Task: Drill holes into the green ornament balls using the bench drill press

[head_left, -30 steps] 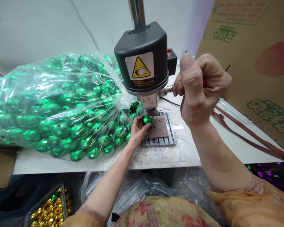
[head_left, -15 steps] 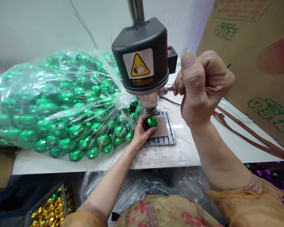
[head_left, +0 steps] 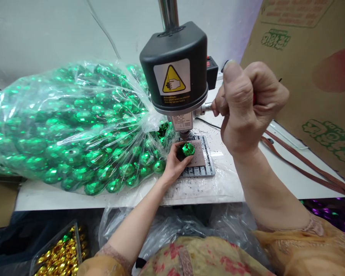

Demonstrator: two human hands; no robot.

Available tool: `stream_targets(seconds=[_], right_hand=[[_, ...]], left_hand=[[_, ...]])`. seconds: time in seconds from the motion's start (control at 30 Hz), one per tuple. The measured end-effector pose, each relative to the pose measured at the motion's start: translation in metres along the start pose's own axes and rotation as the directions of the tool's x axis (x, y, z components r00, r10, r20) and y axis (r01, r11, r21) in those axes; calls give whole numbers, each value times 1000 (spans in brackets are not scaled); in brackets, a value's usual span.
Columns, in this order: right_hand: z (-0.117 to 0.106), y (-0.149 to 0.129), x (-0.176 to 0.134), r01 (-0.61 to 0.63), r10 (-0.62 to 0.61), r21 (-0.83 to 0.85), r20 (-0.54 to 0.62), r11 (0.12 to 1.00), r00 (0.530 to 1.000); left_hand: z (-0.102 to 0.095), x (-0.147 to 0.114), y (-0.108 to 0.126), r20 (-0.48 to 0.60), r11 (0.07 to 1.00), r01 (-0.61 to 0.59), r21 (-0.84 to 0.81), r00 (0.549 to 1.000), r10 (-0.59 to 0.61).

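My left hand (head_left: 174, 163) is closed round a shiny green faceted ball (head_left: 188, 150), thumb on the near side and fingers on the far side. The ball is on a brownish pad (head_left: 199, 153) over the slotted grey base (head_left: 209, 165) of a small drill press (head_left: 174, 69). Directly above the ball is the press's chuck (head_left: 184, 135); whether the bit touches the ball I cannot tell. My right hand (head_left: 251, 103) is wrapped round the feed lever (head_left: 207, 107) on the press's right side, its far end mostly hidden by the fingers.
A big clear plastic bag (head_left: 71, 130) full of green balls lies left of the press. Dark shavings are scattered round the base. At right stand a cardboard box (head_left: 313, 76) and a brown strap (head_left: 304, 165). Below the table edge is a container of gold balls (head_left: 59, 253).
My left hand and the green ball have shifted slightly right, and the ball's top looks tilted differently. The whole view has moved a little. My right hand keeps its hold on the lever.
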State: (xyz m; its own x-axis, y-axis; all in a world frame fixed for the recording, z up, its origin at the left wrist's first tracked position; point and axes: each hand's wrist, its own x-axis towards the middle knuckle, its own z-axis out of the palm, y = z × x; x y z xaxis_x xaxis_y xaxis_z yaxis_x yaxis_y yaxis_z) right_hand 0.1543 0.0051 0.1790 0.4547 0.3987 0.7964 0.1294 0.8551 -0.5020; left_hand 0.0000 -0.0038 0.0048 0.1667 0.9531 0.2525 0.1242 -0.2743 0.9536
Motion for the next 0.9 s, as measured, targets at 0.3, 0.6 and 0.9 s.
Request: stream_targets(seconds=[0.3,0.6,0.9], right_hand=[[0,-3,-8,68,-65,68,-40,995,997],[-2,9,-20,230,-221,133,-76,964,972],[-2,15,-30,290,-274,144,-125,946,954]], left_hand=[[0,-1,1,30,1000,-20,4,999,20],[-1,-1,-8,41,994,-72,79,997,69],[0,-1,-7,38,996,-78,44,996,76]])
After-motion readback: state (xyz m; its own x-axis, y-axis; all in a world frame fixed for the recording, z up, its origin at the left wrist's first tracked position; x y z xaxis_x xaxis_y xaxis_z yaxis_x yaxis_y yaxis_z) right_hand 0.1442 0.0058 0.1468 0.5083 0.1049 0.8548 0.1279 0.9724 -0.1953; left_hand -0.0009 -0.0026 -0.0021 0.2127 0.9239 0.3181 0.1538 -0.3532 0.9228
